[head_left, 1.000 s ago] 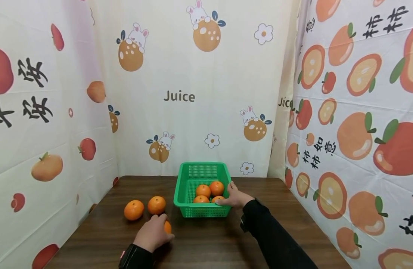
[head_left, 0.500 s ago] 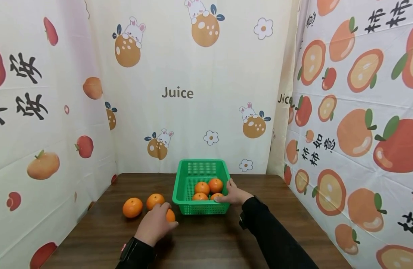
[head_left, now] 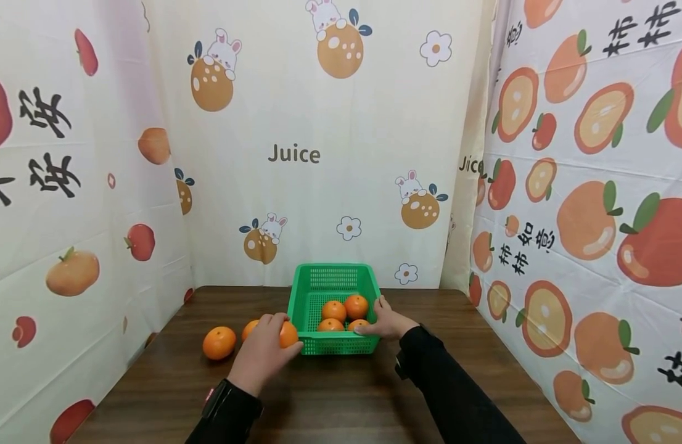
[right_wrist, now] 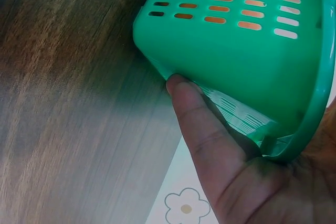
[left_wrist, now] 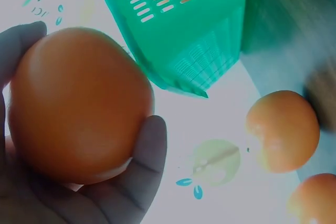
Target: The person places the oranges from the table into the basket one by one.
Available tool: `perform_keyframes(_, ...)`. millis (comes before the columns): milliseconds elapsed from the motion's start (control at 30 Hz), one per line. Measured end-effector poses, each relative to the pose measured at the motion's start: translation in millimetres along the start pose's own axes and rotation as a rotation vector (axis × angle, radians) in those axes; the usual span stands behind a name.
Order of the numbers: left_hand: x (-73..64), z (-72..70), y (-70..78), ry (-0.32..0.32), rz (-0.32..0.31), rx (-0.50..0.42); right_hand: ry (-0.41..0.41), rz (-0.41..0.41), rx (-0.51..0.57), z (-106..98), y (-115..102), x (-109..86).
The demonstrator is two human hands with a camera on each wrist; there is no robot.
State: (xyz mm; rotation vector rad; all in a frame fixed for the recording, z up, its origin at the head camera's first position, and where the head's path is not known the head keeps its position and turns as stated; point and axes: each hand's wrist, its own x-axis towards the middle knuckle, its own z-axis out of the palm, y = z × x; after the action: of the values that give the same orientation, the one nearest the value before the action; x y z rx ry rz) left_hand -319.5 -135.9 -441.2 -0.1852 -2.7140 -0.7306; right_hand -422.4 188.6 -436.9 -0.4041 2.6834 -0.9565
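orange [left_wrist: 81,103] in grip [head_left: 265,351] near basket rim [head_left: 331,335]

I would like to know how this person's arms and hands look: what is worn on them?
The left hand and right hand are bare, without gloves. Both arms are covered in black: a black left sleeve and a long black right sleeve. A small red mark shows at the left wrist; its lettering, if any, is unreadable.

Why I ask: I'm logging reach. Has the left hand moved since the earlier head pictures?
Yes: against the table in the head view, the left hand has moved forward and slightly right, bringing its orange closer to the green basket.
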Motion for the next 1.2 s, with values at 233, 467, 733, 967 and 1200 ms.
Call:
perform_keyframes(233, 12.9, 0.4, 5.2, 0.015, -0.004, -0.019, 0.002, 0.011, 0.028, 0.8, -0.7, -0.9)
perform_keyframes(467, 23.5, 6.9, 7.1, 0.031, 0.029, -0.045, 0.014, 0.007, 0.022, 1.6, 0.6, -0.6)
perform_keyframes(733, 39.0, 13.8, 9.4, 0.061, 0.053, -0.116, 0.011, 0.006, 0.021, 0.8, -0.8, -1.1)
perform_keyframes(967, 54.0, 20.3, 4.0, 0.070, 0.092, -0.146, 0.009, 0.005, 0.020, 1.0, -1.2, -3.5)
perform_keyframes(1200, 71.1, 28.5, 2.1, 0.047, 0.142, -0.141, 0.003, 0.008, 0.020, 0.4, -0.3, -0.8)
